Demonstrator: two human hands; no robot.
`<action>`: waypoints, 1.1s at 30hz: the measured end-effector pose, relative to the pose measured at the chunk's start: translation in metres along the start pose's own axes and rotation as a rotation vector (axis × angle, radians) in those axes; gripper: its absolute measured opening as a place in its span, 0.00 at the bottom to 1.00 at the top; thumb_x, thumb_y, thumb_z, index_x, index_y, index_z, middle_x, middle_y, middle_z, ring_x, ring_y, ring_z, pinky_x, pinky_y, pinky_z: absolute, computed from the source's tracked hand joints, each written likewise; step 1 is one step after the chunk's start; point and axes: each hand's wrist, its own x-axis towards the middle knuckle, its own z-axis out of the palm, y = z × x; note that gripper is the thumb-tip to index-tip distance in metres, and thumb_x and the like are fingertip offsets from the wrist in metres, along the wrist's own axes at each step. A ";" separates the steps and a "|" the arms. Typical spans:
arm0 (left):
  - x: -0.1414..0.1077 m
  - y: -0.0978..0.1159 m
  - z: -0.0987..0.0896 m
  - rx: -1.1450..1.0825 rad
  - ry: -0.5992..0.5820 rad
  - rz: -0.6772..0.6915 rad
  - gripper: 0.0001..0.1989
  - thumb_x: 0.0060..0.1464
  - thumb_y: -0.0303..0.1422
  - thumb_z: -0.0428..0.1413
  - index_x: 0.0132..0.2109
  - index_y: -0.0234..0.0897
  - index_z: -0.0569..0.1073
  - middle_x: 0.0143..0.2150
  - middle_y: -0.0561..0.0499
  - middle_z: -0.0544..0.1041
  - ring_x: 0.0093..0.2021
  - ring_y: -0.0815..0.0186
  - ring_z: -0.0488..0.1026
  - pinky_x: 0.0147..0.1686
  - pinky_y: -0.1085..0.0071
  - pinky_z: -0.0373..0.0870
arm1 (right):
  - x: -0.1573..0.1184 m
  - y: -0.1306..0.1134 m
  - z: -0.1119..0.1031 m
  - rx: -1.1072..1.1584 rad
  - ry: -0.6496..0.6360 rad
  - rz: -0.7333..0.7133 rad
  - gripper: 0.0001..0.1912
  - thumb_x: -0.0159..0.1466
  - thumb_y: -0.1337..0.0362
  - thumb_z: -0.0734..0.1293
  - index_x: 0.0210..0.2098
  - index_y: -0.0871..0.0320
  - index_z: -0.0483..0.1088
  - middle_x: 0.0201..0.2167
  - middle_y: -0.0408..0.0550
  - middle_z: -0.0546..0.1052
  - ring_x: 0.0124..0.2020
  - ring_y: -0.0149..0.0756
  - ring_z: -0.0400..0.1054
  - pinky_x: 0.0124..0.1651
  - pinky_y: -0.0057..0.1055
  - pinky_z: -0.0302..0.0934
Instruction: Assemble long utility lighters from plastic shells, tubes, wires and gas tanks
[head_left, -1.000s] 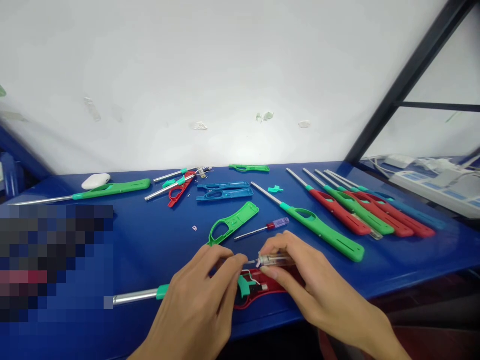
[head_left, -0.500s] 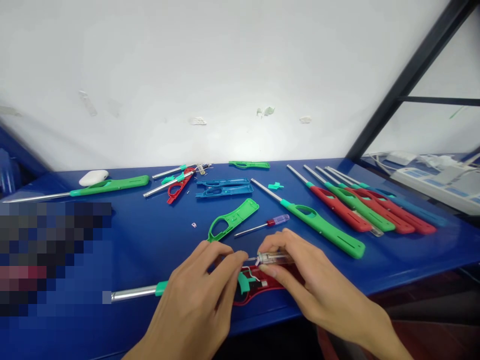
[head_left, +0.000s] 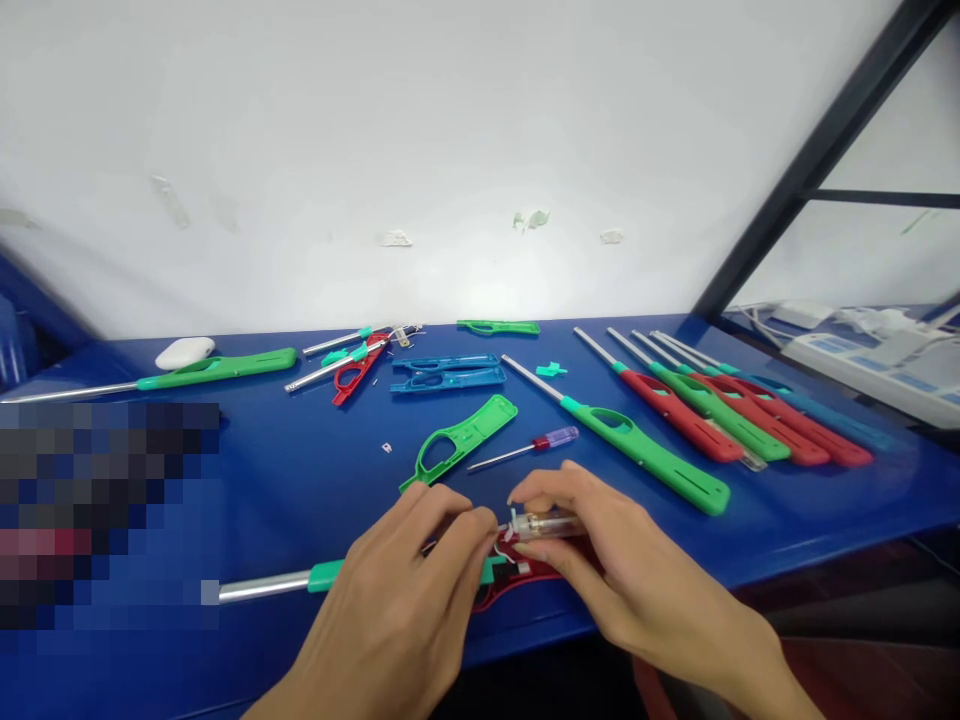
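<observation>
An opened red lighter half-shell point(head_left: 491, 602) lies at the table's front edge, its silver barrel point(head_left: 262, 587) pointing left through a green collar point(head_left: 324, 576). A green trigger piece and a white wire show inside, partly hidden. Over the shell's right part, my right hand point(head_left: 600, 540) is closed on a clear fuel tank point(head_left: 551, 524), thumb below and fingers above. My left hand point(head_left: 409, 580) spans the shell from the left. Its thumb and fingers pinch what looks like a thin tube close to the tank's valve end; the fingertips mostly hide it.
Behind my hands lie a green half-shell point(head_left: 472, 432) and a screwdriver point(head_left: 551, 439). A green lighter point(head_left: 645, 450) and a row of several lighters point(head_left: 679, 415) are to the right. Blue half-shells point(head_left: 450, 376) and loose parts lie further back. A power strip point(head_left: 877, 365) stands far right.
The fuel tank has dropped slightly toward the red shell, its valve end nearer my left fingertips. My right index finger has lifted a little off the tank's end. The trigger piece is more covered.
</observation>
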 end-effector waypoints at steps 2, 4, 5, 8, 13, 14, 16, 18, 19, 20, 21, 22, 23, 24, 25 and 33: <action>-0.001 0.001 0.000 0.006 -0.003 0.008 0.10 0.77 0.22 0.50 0.52 0.39 0.73 0.41 0.52 0.81 0.38 0.64 0.77 0.42 0.68 0.77 | 0.000 0.000 0.000 0.008 0.000 -0.015 0.16 0.79 0.70 0.63 0.62 0.48 0.64 0.54 0.46 0.83 0.53 0.39 0.82 0.58 0.38 0.78; -0.002 0.001 -0.001 0.010 -0.002 0.014 0.10 0.76 0.21 0.50 0.52 0.38 0.73 0.42 0.52 0.82 0.39 0.64 0.77 0.43 0.67 0.77 | 0.000 0.001 0.000 0.010 -0.012 -0.025 0.17 0.79 0.71 0.63 0.63 0.47 0.63 0.55 0.45 0.83 0.53 0.38 0.82 0.61 0.39 0.77; -0.003 0.001 -0.001 0.011 -0.002 0.016 0.10 0.76 0.21 0.50 0.52 0.38 0.73 0.42 0.52 0.82 0.39 0.64 0.77 0.43 0.67 0.77 | 0.000 0.001 0.000 0.008 -0.022 -0.027 0.18 0.79 0.71 0.63 0.64 0.46 0.62 0.56 0.44 0.83 0.53 0.38 0.82 0.63 0.40 0.76; -0.005 0.001 0.000 0.006 0.007 0.025 0.10 0.75 0.20 0.51 0.52 0.39 0.73 0.42 0.51 0.82 0.39 0.64 0.77 0.44 0.66 0.77 | -0.001 0.001 -0.001 -0.003 -0.038 -0.027 0.20 0.80 0.71 0.62 0.65 0.43 0.61 0.56 0.41 0.83 0.52 0.37 0.82 0.65 0.41 0.75; -0.005 0.002 0.001 0.011 0.024 0.035 0.12 0.73 0.18 0.52 0.53 0.37 0.74 0.42 0.51 0.83 0.38 0.64 0.77 0.44 0.65 0.78 | -0.003 0.001 0.001 -0.062 -0.049 -0.055 0.21 0.80 0.70 0.62 0.67 0.43 0.60 0.57 0.40 0.83 0.51 0.36 0.82 0.72 0.45 0.70; -0.005 0.003 0.000 0.014 0.027 0.042 0.12 0.73 0.18 0.52 0.53 0.37 0.74 0.42 0.50 0.83 0.38 0.64 0.77 0.45 0.65 0.78 | -0.003 0.001 0.001 -0.073 -0.052 -0.062 0.21 0.80 0.70 0.62 0.68 0.44 0.59 0.57 0.41 0.83 0.51 0.36 0.82 0.74 0.46 0.68; -0.005 0.003 0.000 0.022 0.026 0.054 0.12 0.72 0.18 0.52 0.54 0.36 0.74 0.42 0.50 0.83 0.39 0.64 0.78 0.47 0.64 0.78 | -0.003 0.000 0.001 -0.087 -0.057 -0.066 0.22 0.80 0.70 0.62 0.69 0.45 0.58 0.58 0.42 0.84 0.51 0.36 0.83 0.75 0.47 0.67; -0.005 0.003 -0.002 0.033 0.017 0.055 0.12 0.72 0.17 0.52 0.53 0.36 0.74 0.41 0.50 0.83 0.39 0.63 0.79 0.48 0.63 0.79 | -0.003 0.000 0.001 -0.099 -0.059 -0.074 0.22 0.80 0.70 0.62 0.69 0.45 0.58 0.57 0.43 0.84 0.51 0.36 0.83 0.72 0.46 0.69; -0.006 0.003 -0.002 0.039 0.018 0.053 0.13 0.72 0.17 0.52 0.53 0.36 0.74 0.41 0.50 0.83 0.40 0.63 0.79 0.48 0.63 0.79 | -0.003 0.000 0.001 -0.108 -0.056 -0.080 0.22 0.81 0.70 0.61 0.69 0.46 0.58 0.57 0.43 0.84 0.51 0.37 0.83 0.70 0.44 0.71; -0.006 0.003 -0.003 0.044 0.019 0.049 0.14 0.71 0.16 0.51 0.53 0.36 0.75 0.41 0.49 0.83 0.40 0.63 0.79 0.48 0.64 0.79 | -0.003 0.000 0.001 -0.122 -0.051 -0.088 0.21 0.81 0.70 0.61 0.69 0.46 0.58 0.58 0.44 0.84 0.51 0.38 0.82 0.68 0.43 0.73; -0.007 0.003 -0.004 0.048 0.025 0.048 0.15 0.70 0.15 0.51 0.53 0.36 0.75 0.41 0.49 0.82 0.40 0.63 0.79 0.48 0.64 0.79 | -0.003 0.000 0.001 -0.136 -0.045 -0.096 0.21 0.81 0.70 0.61 0.69 0.46 0.58 0.59 0.45 0.84 0.51 0.39 0.82 0.66 0.43 0.74; -0.008 0.003 -0.005 0.051 0.030 0.048 0.16 0.69 0.14 0.50 0.53 0.36 0.76 0.40 0.49 0.82 0.40 0.63 0.79 0.49 0.64 0.80 | -0.003 0.000 0.001 -0.147 -0.043 -0.104 0.21 0.81 0.70 0.61 0.69 0.47 0.58 0.60 0.45 0.84 0.51 0.39 0.82 0.65 0.42 0.75; -0.009 0.002 -0.007 0.054 0.029 0.053 0.17 0.68 0.14 0.50 0.53 0.35 0.76 0.40 0.49 0.83 0.40 0.64 0.79 0.49 0.64 0.80 | -0.003 0.000 0.001 -0.156 -0.041 -0.111 0.21 0.81 0.69 0.61 0.69 0.47 0.58 0.60 0.46 0.83 0.51 0.40 0.82 0.64 0.42 0.75; -0.009 0.002 -0.007 0.058 0.009 0.056 0.18 0.68 0.14 0.50 0.54 0.35 0.76 0.41 0.49 0.83 0.40 0.64 0.79 0.50 0.65 0.80 | -0.003 0.000 0.001 -0.161 -0.042 -0.118 0.20 0.81 0.69 0.61 0.69 0.47 0.58 0.61 0.46 0.83 0.51 0.40 0.82 0.63 0.41 0.76; -0.010 0.002 -0.008 0.063 -0.013 0.062 0.18 0.68 0.14 0.50 0.55 0.34 0.77 0.41 0.49 0.84 0.41 0.63 0.79 0.51 0.64 0.80 | -0.003 0.001 0.001 -0.162 -0.047 -0.125 0.20 0.82 0.69 0.60 0.70 0.47 0.58 0.61 0.46 0.83 0.51 0.40 0.82 0.62 0.41 0.76; -0.007 0.000 -0.001 0.014 0.049 0.067 0.13 0.71 0.16 0.53 0.53 0.34 0.77 0.42 0.51 0.84 0.40 0.64 0.76 0.46 0.65 0.76 | -0.003 0.002 0.002 -0.127 -0.031 -0.097 0.22 0.82 0.68 0.61 0.71 0.45 0.57 0.59 0.41 0.84 0.53 0.38 0.82 0.67 0.40 0.73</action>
